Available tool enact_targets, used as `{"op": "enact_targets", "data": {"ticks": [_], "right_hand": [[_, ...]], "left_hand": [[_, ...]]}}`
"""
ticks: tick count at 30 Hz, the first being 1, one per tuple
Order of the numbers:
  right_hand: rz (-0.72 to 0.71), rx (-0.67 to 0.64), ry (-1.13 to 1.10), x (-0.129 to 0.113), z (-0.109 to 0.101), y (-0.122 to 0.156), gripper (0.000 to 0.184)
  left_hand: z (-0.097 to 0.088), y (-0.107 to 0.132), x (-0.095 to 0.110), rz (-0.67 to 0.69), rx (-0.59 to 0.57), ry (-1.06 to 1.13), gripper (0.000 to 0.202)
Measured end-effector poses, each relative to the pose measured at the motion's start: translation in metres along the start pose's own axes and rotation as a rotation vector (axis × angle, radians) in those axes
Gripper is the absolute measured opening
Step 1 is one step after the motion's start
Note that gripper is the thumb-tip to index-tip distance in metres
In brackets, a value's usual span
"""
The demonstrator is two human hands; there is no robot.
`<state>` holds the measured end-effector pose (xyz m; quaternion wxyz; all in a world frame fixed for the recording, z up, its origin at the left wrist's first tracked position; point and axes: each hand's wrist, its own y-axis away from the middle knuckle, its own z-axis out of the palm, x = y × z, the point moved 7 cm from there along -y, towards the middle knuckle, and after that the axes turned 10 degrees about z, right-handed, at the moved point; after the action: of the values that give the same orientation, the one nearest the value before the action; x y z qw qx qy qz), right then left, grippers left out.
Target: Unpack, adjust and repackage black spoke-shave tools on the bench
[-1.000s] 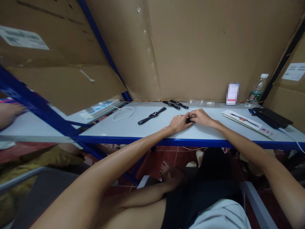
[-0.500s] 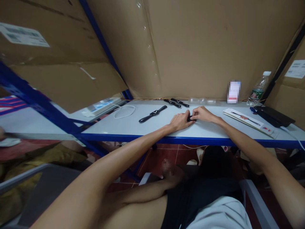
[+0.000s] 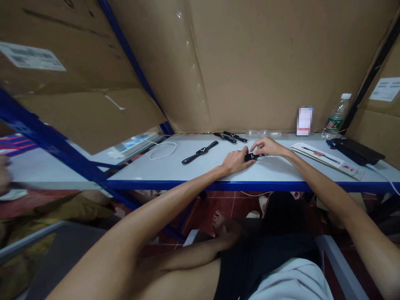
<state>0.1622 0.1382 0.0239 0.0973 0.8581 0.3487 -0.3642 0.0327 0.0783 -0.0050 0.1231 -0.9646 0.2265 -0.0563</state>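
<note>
A small black watch body [image 3: 251, 157] lies on the pale grey table [image 3: 175, 171], pinched between both hands. My left hand [image 3: 235, 161] rests on the table with its fingertips closed on the piece's left end. My right hand [image 3: 266, 146] is raised a little, thumb and fingers pinching the right end. A complete black watch [image 3: 200, 152] with its strap laid flat lies to the left. Two more black watches [image 3: 230, 136] sit near the cardboard wall behind.
A white cable loop [image 3: 162, 150] lies at the left. A long white watch box [image 3: 325, 159], a black case [image 3: 356, 151], a water bottle [image 3: 335, 116] and a small card [image 3: 304, 121] stand at the right. Cardboard walls [image 3: 250, 62] close the back. A blue frame [image 3: 46, 141] crosses the left.
My right hand has lifted and shifted slightly right, showing more of the black piece between the hands. My left hand stays in place on the table.
</note>
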Motion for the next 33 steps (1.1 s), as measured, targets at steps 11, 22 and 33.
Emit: {"op": "enact_targets", "data": {"ticks": [11,22,33], "right_hand": [[-0.023,0.06,0.119,-0.004,0.012,-0.001,0.015],[0.021,0.27,0.027,-0.017,0.005,0.006,0.042],[-0.071,0.103,-0.096,-0.022,0.018,0.008,0.04]], "left_hand": [[-0.002,0.0,0.002,0.01,-0.002,0.003,0.046],[-0.001,-0.001,0.0,0.003,0.007,-0.014,0.052],[0.0,0.0,0.0,-0.002,-0.004,-0.026,0.051]]}}
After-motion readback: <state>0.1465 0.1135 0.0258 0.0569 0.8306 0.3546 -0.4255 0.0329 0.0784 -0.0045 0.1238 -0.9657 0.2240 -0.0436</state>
